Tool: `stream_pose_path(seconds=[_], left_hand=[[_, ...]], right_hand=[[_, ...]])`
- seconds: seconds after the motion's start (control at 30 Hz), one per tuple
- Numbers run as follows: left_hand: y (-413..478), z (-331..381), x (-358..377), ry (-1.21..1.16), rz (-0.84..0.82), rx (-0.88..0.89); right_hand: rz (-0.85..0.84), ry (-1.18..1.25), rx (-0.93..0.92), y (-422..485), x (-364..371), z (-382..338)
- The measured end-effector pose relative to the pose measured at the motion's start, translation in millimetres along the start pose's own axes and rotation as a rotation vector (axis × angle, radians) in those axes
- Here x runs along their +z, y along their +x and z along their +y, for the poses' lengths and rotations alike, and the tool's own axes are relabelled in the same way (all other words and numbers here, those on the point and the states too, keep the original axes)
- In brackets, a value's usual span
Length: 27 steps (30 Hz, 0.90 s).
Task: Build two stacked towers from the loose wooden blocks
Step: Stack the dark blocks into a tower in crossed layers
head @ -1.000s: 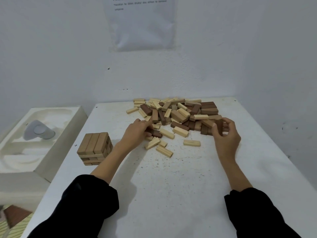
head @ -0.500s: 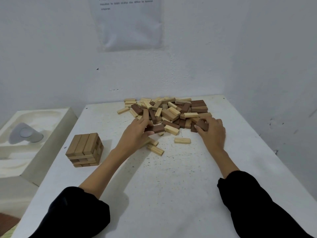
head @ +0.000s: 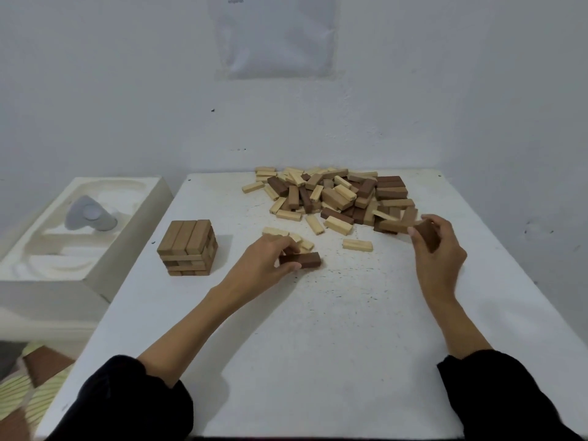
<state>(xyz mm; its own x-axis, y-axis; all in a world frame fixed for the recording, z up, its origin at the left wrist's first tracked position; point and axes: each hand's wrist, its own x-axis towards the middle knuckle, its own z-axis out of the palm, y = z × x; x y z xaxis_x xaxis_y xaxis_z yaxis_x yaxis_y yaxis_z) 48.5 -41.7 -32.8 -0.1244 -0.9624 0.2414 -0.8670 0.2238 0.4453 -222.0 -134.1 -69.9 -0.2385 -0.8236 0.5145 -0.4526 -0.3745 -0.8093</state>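
Head view of a white table (head: 318, 329) during block stacking. The left hand (head: 267, 261) pinches a dark brown block (head: 304, 260) by its left end, thumb on the near face and fingertips on the far face. The block lies level, its long side running left to right, and most of its length juts out to the right of the fingers; whether it touches the tabletop cannot be told. The right hand (head: 440, 253) is raised above the table with its fingers curled round a second dark block (head: 428, 233), held tilted near upright, its top end showing between thumb and fingers. This hand sits just in front of the right edge of the pile of loose blocks (head: 334, 195), a mix of pale, tan and dark pieces at the far side of the table. A single pale block (head: 357, 245) lies between the two hands. One stacked tower (head: 187, 248), built of crossed layers of three tan blocks, stands on the left part of the table, apart from the left hand. A white foam tray (head: 79, 237) sits beside the table's left edge.
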Motion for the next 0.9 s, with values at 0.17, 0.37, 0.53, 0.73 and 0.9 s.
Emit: stream_pose_path(seconds=[0.17, 0.37, 0.53, 0.73, 0.9], left_hand=[[-19.8, -1.9, 3.2, -0.066, 0.002, -0.065], [-38.6, -2.8, 9.7, -0.175, 0.084, -0.188], [-38.0, -7.8, 9.9, -0.324, 0.053, -0.176], [-38.5, -4.4, 9.7, -0.414, 0.067, -0.185], [-42.8, 7.4, 21.0, -0.332, -0.058, -0.184]], right_hand=[[-0.081, 0.083, -0.038, -19.6, -2.7, -13.0], [-0.269, 0.304, 0.034, -25.0, -5.3, -21.4], [-0.75, 0.375, -0.04, -47.4, -1.6, -34.1], [-0.909, 0.065, -0.36, -58.7, 4.9, -32.5], [-0.825, 0.01, -0.278, -53.8, 5.8, -30.1]])
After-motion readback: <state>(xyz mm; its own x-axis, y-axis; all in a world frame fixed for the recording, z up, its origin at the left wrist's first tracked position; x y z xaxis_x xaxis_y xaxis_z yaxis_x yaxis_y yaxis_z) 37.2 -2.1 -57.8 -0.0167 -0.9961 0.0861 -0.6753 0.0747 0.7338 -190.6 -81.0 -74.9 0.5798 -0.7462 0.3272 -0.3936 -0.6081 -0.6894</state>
